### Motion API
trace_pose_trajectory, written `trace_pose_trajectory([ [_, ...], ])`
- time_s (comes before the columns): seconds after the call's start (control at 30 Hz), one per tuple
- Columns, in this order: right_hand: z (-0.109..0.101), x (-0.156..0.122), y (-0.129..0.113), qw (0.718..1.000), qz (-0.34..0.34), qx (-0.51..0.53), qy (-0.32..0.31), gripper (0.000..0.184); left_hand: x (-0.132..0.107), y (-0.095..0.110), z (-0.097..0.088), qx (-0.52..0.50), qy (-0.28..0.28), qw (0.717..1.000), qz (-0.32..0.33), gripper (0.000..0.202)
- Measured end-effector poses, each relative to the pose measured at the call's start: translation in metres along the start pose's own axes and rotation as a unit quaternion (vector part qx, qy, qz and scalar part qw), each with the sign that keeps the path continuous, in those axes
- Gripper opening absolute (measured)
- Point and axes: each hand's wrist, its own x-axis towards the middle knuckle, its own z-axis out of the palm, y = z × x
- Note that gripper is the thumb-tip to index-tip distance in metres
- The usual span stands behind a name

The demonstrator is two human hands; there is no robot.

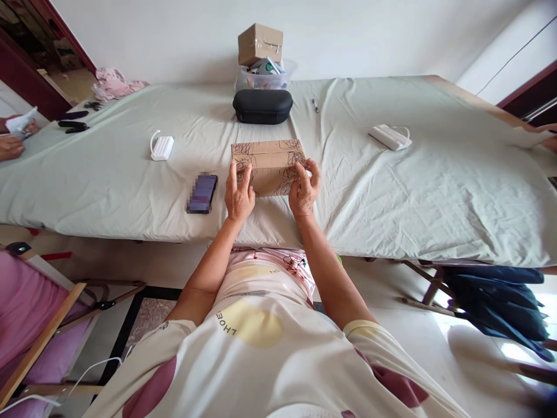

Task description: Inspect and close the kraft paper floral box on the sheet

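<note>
Shows a black hard-shell case at twelve o'clock, backed by a translucent tub with a cardboard carton above; has a pen near one, a white power bank at two, a second power bank at ten, a smartphone at nine.

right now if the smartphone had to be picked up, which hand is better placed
Probably the left hand: the smartphone lies beside it, while the right hand is farther off, at the right end of the cardboard box.
</note>
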Motion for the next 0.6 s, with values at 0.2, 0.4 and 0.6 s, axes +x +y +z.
trace_pose_trajectory([
  [0.2, 0.001, 0.001, 0.009, 0.999, 0.032, 0.021, -0.008, 0.052, -0.002, -0.004, 0.003, -0.012, 0.015, 1.000, -0.002, 0.060],
  [0.4, 0.013, -0.002, 0.021, 0.992, 0.116, 0.040, -0.028, 0.048, 0.000, -0.003, 0.003, -0.012, 0.013, 1.000, -0.004, 0.060],
  [0.6, 0.021, -0.003, 0.027, 0.985, 0.152, 0.020, -0.078, 0.034, 0.001, -0.005, 0.003, -0.007, 0.004, 1.000, -0.003, 0.060],
])
